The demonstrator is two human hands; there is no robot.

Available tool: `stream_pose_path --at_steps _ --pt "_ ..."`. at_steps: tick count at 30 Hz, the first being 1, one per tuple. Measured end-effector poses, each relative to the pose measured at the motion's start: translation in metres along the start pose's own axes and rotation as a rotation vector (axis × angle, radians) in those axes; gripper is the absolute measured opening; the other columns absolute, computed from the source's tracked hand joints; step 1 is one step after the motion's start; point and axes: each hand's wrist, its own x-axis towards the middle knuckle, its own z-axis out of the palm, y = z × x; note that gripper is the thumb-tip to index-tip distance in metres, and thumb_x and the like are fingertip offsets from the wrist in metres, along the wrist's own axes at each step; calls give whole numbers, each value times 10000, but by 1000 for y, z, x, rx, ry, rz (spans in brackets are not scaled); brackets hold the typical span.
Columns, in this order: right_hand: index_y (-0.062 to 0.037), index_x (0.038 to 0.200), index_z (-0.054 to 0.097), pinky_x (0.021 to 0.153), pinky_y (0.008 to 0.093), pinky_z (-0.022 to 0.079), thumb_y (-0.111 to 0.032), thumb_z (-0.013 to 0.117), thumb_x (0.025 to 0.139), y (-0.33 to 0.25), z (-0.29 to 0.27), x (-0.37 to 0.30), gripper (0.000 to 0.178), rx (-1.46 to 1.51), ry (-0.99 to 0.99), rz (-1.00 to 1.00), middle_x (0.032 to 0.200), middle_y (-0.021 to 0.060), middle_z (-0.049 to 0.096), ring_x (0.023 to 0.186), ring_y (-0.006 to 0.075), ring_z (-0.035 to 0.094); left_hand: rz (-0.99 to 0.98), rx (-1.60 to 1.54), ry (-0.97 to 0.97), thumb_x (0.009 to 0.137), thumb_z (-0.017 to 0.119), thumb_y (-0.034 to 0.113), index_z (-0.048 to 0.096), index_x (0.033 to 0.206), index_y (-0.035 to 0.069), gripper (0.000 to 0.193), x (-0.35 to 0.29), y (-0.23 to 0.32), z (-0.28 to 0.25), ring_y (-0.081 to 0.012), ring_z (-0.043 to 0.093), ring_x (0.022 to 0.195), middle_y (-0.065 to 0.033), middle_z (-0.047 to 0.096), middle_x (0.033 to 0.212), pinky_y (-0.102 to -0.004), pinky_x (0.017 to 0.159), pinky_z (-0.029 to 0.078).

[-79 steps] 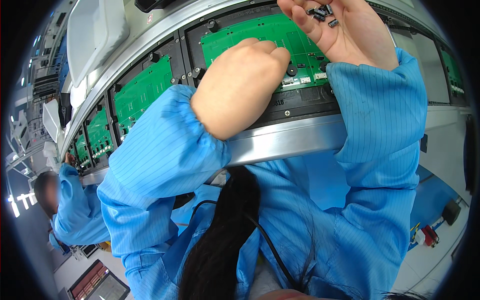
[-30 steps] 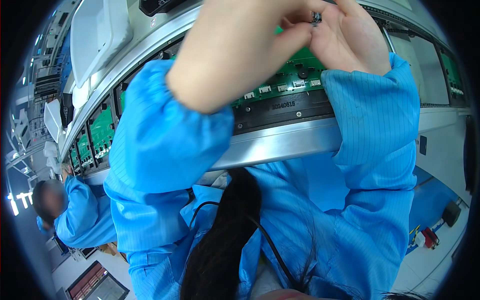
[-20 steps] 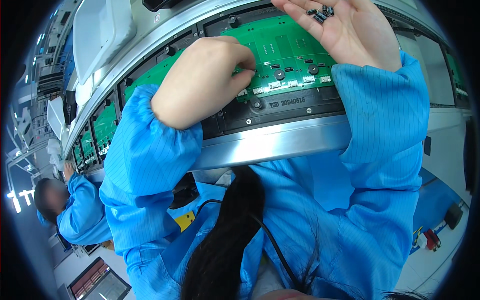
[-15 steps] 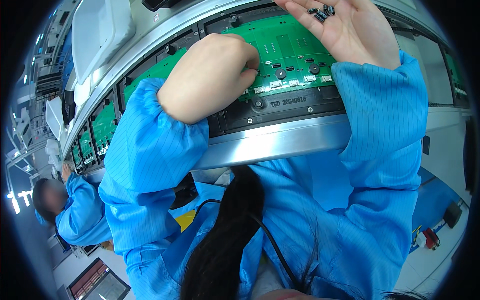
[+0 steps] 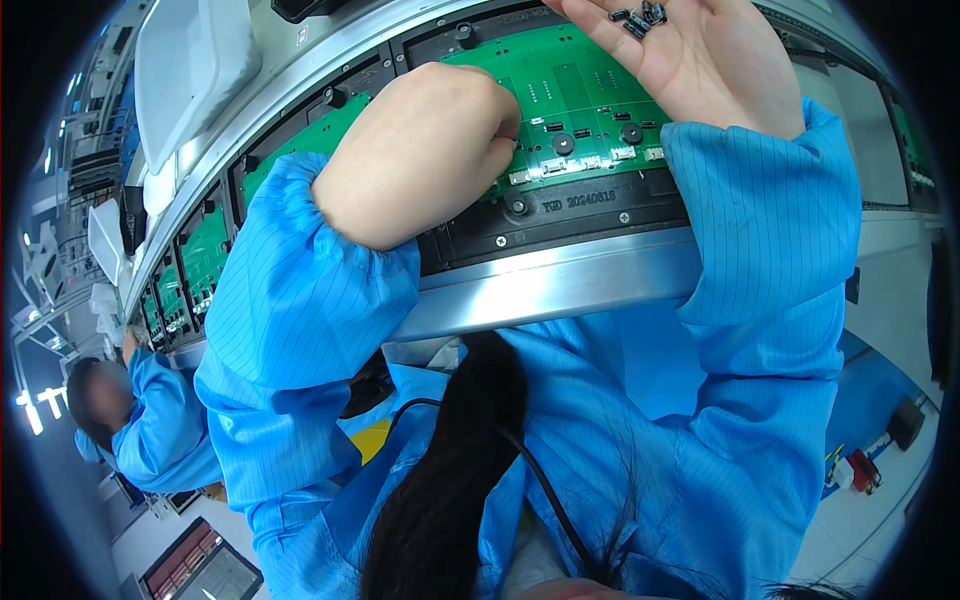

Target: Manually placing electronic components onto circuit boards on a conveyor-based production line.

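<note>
My left hand [image 5: 425, 150] is closed over the left part of a green circuit board [image 5: 560, 90], thumb and fingers pinched together low against it. Whatever is in the pinch is hidden behind the hand. Palm up above the board's right end, my right hand [image 5: 715, 75] has its fingers stretched out. Several small black cylindrical capacitors [image 5: 637, 22] with thin leads lie in that palm. Along the board's near edge sit white connectors [image 5: 590, 163], a round black part [image 5: 563, 145] and small black capacitors lying flat. A black carrier frame [image 5: 590, 205] surrounds the board.
A metal rail [image 5: 560, 280] runs along the near side of the line. More green boards [image 5: 205, 250] in carriers continue to the left, where a co-worker in a blue sleeve [image 5: 165, 425] works. A white tray [image 5: 190, 75] stands at the far left.
Both hands keep almost the same place and pose. The boards and frame have shifted very slightly in the picture.
</note>
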Motion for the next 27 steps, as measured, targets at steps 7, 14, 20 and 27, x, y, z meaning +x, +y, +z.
stream_pose_path --at_steps 7,14,20,27 --pt "170 1207 342 1000 385 453 -267 253 1009 -5 -25 12 488 446 -29 206 1166 294 437 1091 328 499 -17 30 -8 719 604 37 686 735 -31 108 6 8 0 -332 634 663 -157 665 751 -374 683 536" --pt "163 1194 352 983 377 469 -263 251 1010 -13 -23 7 476 390 31 169 1144 285 450 1069 324 514 -78 111 -63 739 675 23 681 775 -22 58 13 19 3 -251 607 676 -115 647 792 -314 690 532" --pt "162 1185 359 983 377 469 -259 251 1010 -9 -24 2 468 396 -12 100 1141 288 450 1074 326 514 -96 165 -7 735 674 24 672 762 -17 48 13 26 9 -264 609 694 -116 640 783 -322 707 538" --pt "166 1179 366 981 378 472 -254 264 1009 -8 -30 10 465 411 25 196 1141 294 453 1078 329 515 -60 152 -12 733 669 25 675 775 -10 55 16 32 7 -281 611 759 -115 642 805 -335 753 539"
